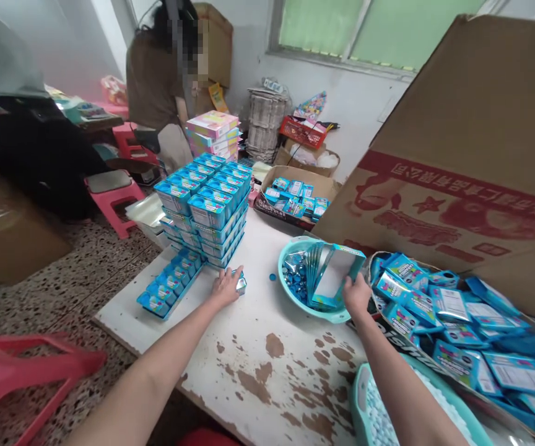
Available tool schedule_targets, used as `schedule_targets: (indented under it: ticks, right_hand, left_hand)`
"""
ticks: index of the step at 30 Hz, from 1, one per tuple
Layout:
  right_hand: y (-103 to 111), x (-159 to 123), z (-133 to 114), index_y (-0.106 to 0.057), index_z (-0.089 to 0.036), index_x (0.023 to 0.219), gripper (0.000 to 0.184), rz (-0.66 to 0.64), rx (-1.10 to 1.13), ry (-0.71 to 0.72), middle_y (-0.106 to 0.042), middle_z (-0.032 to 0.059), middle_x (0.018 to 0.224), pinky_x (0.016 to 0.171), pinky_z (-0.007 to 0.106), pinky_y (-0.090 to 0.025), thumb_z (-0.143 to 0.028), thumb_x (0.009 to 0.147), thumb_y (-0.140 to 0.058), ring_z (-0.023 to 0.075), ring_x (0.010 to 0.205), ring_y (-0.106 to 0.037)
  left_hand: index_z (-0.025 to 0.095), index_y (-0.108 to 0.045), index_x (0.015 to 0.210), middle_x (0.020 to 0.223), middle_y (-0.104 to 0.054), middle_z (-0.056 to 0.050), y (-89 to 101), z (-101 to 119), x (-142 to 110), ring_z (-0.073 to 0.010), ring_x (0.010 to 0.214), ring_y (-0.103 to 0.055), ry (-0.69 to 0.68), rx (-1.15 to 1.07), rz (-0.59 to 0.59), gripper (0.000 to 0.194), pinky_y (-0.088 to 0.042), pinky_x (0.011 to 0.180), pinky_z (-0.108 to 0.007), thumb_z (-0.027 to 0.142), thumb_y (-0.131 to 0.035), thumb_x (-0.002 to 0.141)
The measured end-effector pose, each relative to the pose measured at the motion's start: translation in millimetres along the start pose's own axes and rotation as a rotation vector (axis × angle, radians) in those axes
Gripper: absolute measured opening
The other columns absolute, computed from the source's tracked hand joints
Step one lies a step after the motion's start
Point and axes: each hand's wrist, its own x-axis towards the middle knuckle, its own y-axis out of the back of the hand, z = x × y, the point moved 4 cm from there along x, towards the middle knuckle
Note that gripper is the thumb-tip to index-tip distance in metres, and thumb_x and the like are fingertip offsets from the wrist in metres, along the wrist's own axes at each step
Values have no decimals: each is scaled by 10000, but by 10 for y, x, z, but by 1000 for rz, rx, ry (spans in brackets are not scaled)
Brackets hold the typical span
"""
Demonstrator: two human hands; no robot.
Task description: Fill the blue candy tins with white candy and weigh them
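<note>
My left hand (225, 286) rests on the white table (258, 371), its fingers closed on a small blue tin (240, 284) at the foot of a tall stack of blue tins (207, 207). A low row of the same tins (169, 282) lies just left of that hand. My right hand (355, 293) grips an open blue tin lid with a white inside (337, 272), which stands among several upright lids in a teal bowl (332, 314). Small dark blue pieces (295, 275) lie in the bowl. A loose blue cap (272, 277) sits on the table between my hands.
A big tilted cardboard box (457, 142) looms at the right, above a heap of flat blue packets (472, 334). A second teal bowl (365, 409) sits at the near edge. A low box of tins (295, 197) stands behind. Another person (160, 80) stands at the far left, by pink stools (114, 198).
</note>
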Motion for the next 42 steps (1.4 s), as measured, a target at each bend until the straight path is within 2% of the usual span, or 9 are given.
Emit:
schedule_targets:
  ticks: [9, 14, 17, 21, 25, 28, 31, 38, 42]
  right_hand:
    - [482, -295, -154, -440, -134, 1108, 376, 210, 217, 53, -580, 111, 1013, 822, 362, -448, -383, 877, -281, 223, 921, -549]
    - [-146, -1580, -57, -553, -205, 858, 195, -392, 146, 116, -625, 55, 792, 737, 353, -472, -326, 755, -440, 230, 750, -581]
    - [-510, -2304, 114, -566, -214, 794, 156, -468, 109, 39, -612, 85, 767, 719, 385, -473, -230, 699, -444, 268, 758, -589]
    - [-660, -2762, 391, -581, -184, 986, 312, -468, 46, -51, -593, 152, 963, 836, 469, -434, -237, 687, -512, 343, 952, -550]
    - [-620, -2951, 656, -542, -152, 1111, 389, -526, 29, -33, -589, 137, 1044, 900, 419, -426, -266, 745, -471, 303, 1021, -546]
    - [-587, -3019, 790, -576, -157, 1019, 319, -550, 31, -14, -613, 118, 984, 850, 375, -457, -206, 757, -399, 270, 962, -581]
    - [-588, -3052, 827, -598, -183, 889, 263, -562, 26, 8, -618, 111, 940, 835, 371, -464, -161, 739, -383, 267, 930, -593]
    - [-644, -3147, 816, -601, -174, 946, 286, -590, 9, -17, -602, 130, 1049, 821, 381, -472, -160, 768, -377, 268, 927, -606]
    - [-623, -3075, 812, -517, -137, 1188, 471, -582, 84, -35, -591, 126, 1066, 842, 382, -476, -253, 733, -470, 271, 971, -588]
  left_hand:
    - [275, -299, 1439, 1274, -437, -120, 23, 29, -27, -329, 1160, -368, -17, -16, 21, 827, -363, 929, -412, 192, -617, 681]
    - [263, -354, 1403, 1264, -466, -111, 130, 55, -68, -320, 1178, -393, 27, -45, 29, 756, -361, 954, -412, 255, -632, 700]
    - [189, -315, 1414, 1244, -489, -136, 278, -3, -203, -305, 1174, -426, 81, -39, 41, 814, -356, 980, -397, 309, -656, 684]
    - [153, -255, 1423, 1314, -456, -123, 485, 123, -605, -272, 1229, -414, -3, -257, 45, 965, -340, 1028, -360, 310, -723, 594]
    - [171, -316, 1395, 1330, -461, -107, 298, 651, -1088, -272, 1195, -462, -245, -495, -178, 1014, -367, 1022, -377, 352, -774, 508]
    - [198, -354, 1381, 1308, -482, -120, -85, 1053, -1282, -308, 1188, -457, -382, -292, -335, 953, -368, 1013, -430, 348, -759, 532]
    - [203, -334, 1392, 1279, -493, -144, -385, 1246, -1241, -335, 1197, -432, -425, 0, -312, 817, -324, 1020, -508, 280, -669, 650]
    - [243, -211, 1457, 1488, -293, -120, -470, 1196, -1017, -334, 1380, -192, -478, 127, -154, 869, -90, 1108, -559, 192, -651, 710]
    - [219, -97, 1484, 1552, -137, -112, -539, 903, -1127, -320, 1423, -56, -189, -158, -129, 1036, -104, 1128, -514, 466, -690, 672]
